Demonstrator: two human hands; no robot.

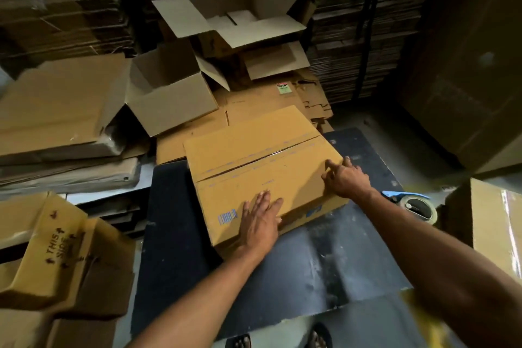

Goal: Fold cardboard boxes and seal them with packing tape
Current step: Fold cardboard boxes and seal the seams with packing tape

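A brown cardboard box (254, 161) lies on a dark mat (324, 257), its two top flaps folded down with an open seam between them. My left hand (261, 220) presses flat on the near flap, fingers straight, close to the box's front edge. At the box's right corner my right hand (346, 178) rests with fingers spread over the top. A tape dispenser (415, 205) with a blue handle and a roll of packing tape lies on the mat just right of my right wrist.
Open erected boxes (234, 17) (169, 93) stand behind on flattened cardboard. Stacks of flat cardboard (56, 110) lie at the left, a printed box (53, 251) at the near left. A taped box (497, 226) sits at the right. Tall cardboard bundles fill the background.
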